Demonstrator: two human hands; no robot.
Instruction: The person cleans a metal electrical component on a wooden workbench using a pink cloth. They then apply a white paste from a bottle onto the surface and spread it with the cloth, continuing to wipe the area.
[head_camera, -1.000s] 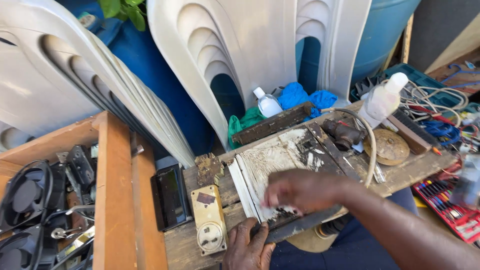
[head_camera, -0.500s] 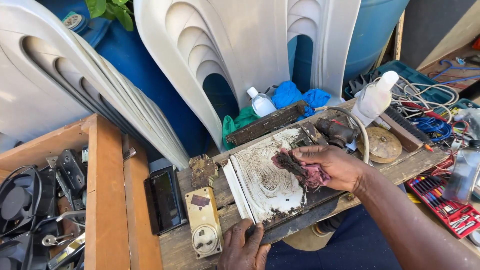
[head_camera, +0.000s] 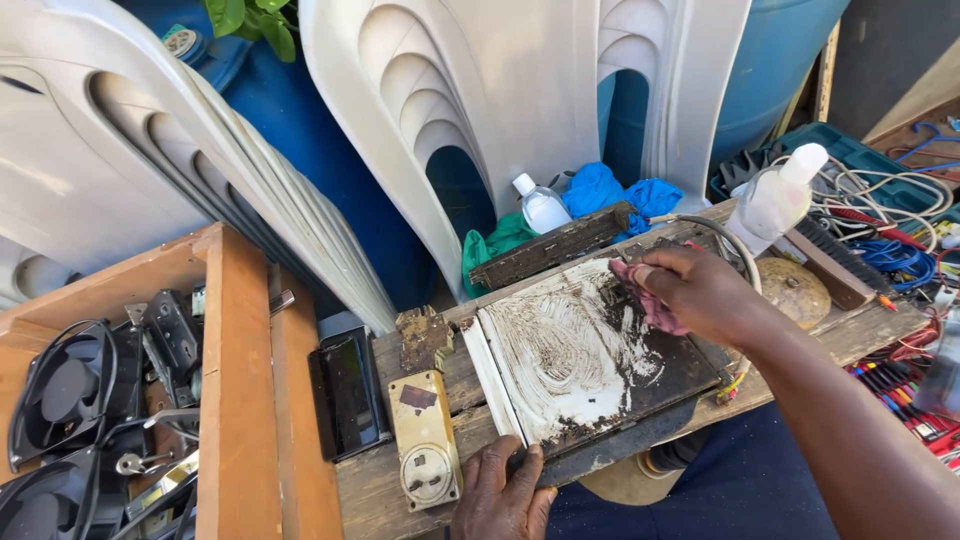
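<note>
A: Right hand (head_camera: 700, 292) sits at the upper right corner of the white panel (head_camera: 575, 355), fingers bunched tight round a pinkish rag (head_camera: 648, 300), pressing it onto the grime.

B: And the left hand (head_camera: 500, 492)?

A: Bottom center of the frame, fingers curled and pressed on the panel's near edge, pinning it to the wooden bench (head_camera: 440, 375). The panel lies flat mid-frame, turned a little, white smears over dark dirt.

B: How would you do this bit well?

A: I'd say firm pressure, short overlapping strokes, a clean fold of rag on that dark patch at lower right, and the pinning hand kept low so the panel can't skid.

B: Much room around it?

A: Tight. The beige switch box (head_camera: 425, 450) lies just beside the left edge, a dark wooden strip (head_camera: 550, 245) near the top edge, and a round brownish disc (head_camera: 795, 290) close at right, with 2 white bottles (head_camera: 775, 200) behind. The near edge overhangs the bench slightly. Sweeps toward the lower left look the freest.
</note>
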